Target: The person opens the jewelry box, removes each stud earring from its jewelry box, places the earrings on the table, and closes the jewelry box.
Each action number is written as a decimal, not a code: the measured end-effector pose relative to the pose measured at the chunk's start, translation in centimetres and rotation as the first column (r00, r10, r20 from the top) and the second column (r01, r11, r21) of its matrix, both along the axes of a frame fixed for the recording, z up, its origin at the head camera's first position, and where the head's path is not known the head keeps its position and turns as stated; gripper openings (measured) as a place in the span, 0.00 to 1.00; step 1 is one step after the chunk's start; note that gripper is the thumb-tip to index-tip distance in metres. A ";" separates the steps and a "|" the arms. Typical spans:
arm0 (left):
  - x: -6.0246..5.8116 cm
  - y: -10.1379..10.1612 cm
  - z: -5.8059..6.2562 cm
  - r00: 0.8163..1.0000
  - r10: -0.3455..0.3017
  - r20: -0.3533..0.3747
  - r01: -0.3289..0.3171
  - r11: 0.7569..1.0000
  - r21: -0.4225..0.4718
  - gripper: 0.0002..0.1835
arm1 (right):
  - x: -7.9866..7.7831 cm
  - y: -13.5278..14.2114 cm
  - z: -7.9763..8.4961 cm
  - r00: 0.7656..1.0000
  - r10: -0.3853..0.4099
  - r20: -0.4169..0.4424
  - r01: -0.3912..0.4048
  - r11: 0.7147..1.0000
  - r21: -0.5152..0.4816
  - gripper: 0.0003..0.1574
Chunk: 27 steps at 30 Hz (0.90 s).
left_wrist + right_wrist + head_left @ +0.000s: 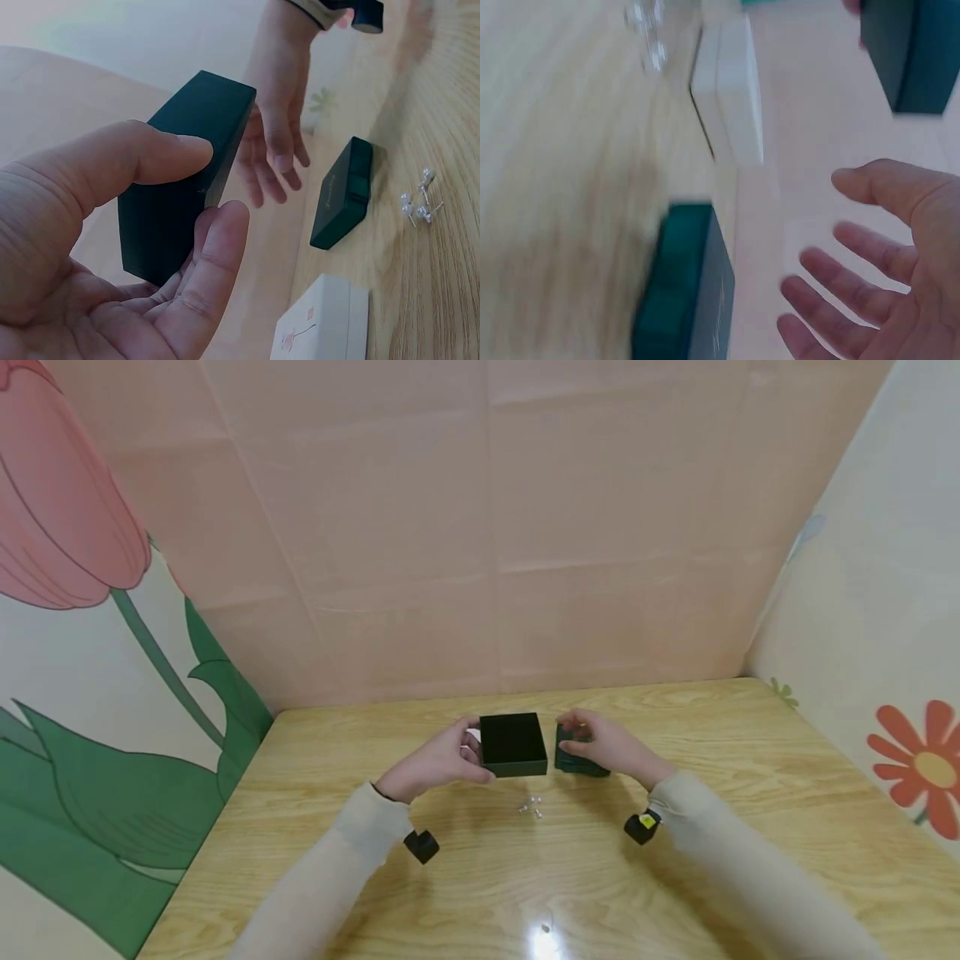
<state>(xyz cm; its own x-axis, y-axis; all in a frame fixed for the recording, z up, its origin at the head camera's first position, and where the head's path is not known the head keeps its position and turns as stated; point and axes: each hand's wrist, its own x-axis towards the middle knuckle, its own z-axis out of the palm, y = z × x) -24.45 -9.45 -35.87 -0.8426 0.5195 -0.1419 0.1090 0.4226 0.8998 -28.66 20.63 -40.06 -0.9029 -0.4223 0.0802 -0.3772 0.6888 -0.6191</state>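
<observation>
My left hand (438, 760) grips a dark green box part (513, 768) by its side, thumb and fingers pinching it above the table. Its hollow black inside shows in the head view. A flat dark green jewelry box (345, 195) with lettering on its face rests on the table. Over that box in the head view is my right hand (603, 747). In the right wrist view its fingers (847, 311) are spread and hold nothing. Several pearl earrings (532, 807) lie on the wood in front of the held part.
A white box (322, 319) with a printed flower stands on the table (480, 877), hidden in the head view. A pink backdrop (495, 527) rises behind the table, with flower-printed panels on both sides. A small thing (546, 928) lies near the front, beside a bright reflection.
</observation>
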 end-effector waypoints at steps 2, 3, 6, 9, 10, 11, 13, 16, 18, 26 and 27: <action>-0.1 0.0 0.0 1.000 0.001 -0.002 -0.001 1.000 0.003 0.54 | -0.7 0.7 0.1 0.999 -0.033 -0.001 0.033 0.999 0.043 0.40; -0.1 0.0 0.0 1.000 0.004 -0.003 -0.004 1.000 0.001 0.54 | -1.0 1.1 0.0 0.999 -0.044 -0.001 0.044 0.996 0.072 0.45; -0.1 0.0 0.0 1.000 0.009 -0.003 -0.009 1.000 0.003 0.54 | -1.7 1.8 -0.5 0.998 -0.065 0.009 0.062 0.984 0.169 0.59; -0.1 0.0 -0.1 1.000 0.005 0.006 -0.005 1.000 0.009 0.54 | -2.1 2.2 -1.4 0.997 -0.061 0.044 0.048 0.965 0.256 0.67; -0.1 0.0 -0.1 1.000 0.004 0.010 -0.004 1.000 0.012 0.54 | -2.2 2.3 -1.6 0.997 -0.060 0.057 0.041 0.959 0.282 0.69; -0.1 0.0 -0.2 1.000 0.004 0.013 -0.004 1.000 0.011 0.54 | -2.3 2.4 -1.9 0.996 -0.057 0.070 0.033 0.951 0.306 0.70; -0.1 0.0 -0.3 1.000 0.005 0.017 -0.005 1.000 0.011 0.54 | -2.5 2.5 -2.3 0.995 -0.046 0.087 0.014 0.942 0.336 0.71; 0.0 0.0 -0.3 1.000 0.009 0.015 -0.009 1.000 0.008 0.54 | -2.7 2.5 -2.7 0.994 -0.045 0.103 0.007 0.938 0.346 0.71; 0.0 0.0 -0.3 1.000 0.010 0.010 -0.010 1.000 0.001 0.53 | -2.7 2.5 -2.8 0.993 -0.046 0.112 0.006 0.943 0.334 0.70; -0.2 0.0 -0.6 1.000 0.015 0.003 -0.015 1.000 -0.002 0.53 | -2.8 2.7 -2.9 0.992 -0.057 0.110 0.017 0.945 0.328 0.66; -0.2 0.0 -0.7 1.000 0.013 0.005 -0.013 1.000 0.001 0.53 | -2.9 2.7 -2.9 0.992 -0.060 0.108 0.021 0.944 0.329 0.65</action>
<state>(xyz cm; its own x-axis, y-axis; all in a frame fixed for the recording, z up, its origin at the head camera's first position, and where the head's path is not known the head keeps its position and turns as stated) -24.68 -9.45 -36.55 -0.8488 0.5085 -0.1450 0.0993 0.4227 0.9008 -31.55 23.34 -42.92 -0.9148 -0.3704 -0.1613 -0.2842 0.8737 -0.3948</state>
